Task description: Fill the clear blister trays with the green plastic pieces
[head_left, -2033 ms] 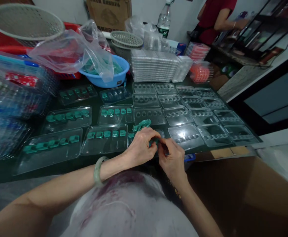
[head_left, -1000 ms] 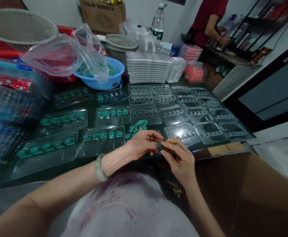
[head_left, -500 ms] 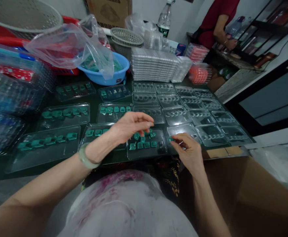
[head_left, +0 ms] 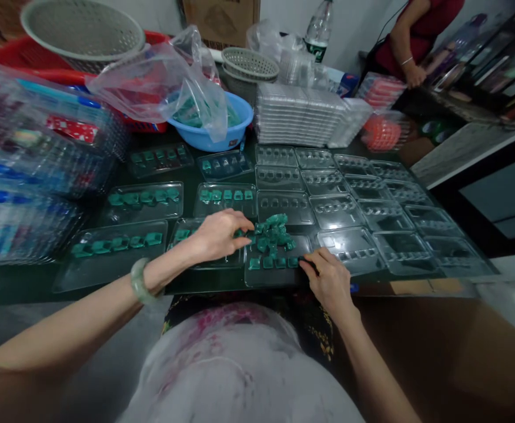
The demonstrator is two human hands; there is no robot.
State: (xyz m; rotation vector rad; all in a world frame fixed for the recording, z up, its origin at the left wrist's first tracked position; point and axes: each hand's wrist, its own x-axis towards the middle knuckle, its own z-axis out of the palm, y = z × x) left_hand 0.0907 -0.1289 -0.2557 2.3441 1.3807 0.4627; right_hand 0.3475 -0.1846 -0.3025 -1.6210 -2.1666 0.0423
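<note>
A clear plastic tray (head_left: 268, 279) lies in front of me with a row of small translucent green cube-like pieces (head_left: 280, 263) along its near part. A heap of loose green pieces (head_left: 275, 232) rests over its far part. My left hand (head_left: 220, 236) hovers at the heap's left side, thumb and forefinger apart, nothing visible held. At the row's right end, my right hand (head_left: 330, 279) is closed in a pinch around a small green piece, mostly hidden by the fingertips. Left of this tray, another tray (head_left: 213, 261) with green pieces is partly covered by my left hand.
Clear trays with moulded slots (head_left: 334, 211) spread to the right. Filled trays (head_left: 116, 258) lie left. Behind stand a blue basin (head_left: 240, 129), stacked clear trays (head_left: 301, 114) and colanders (head_left: 81, 29). Packaged stacks (head_left: 19, 205) edge the left. A person (head_left: 411, 53) stands at back right.
My left hand has drawn back left from above the tray, and the heap now shows larger. My right hand has brought its piece to the row's right end. The view has shifted left.
</note>
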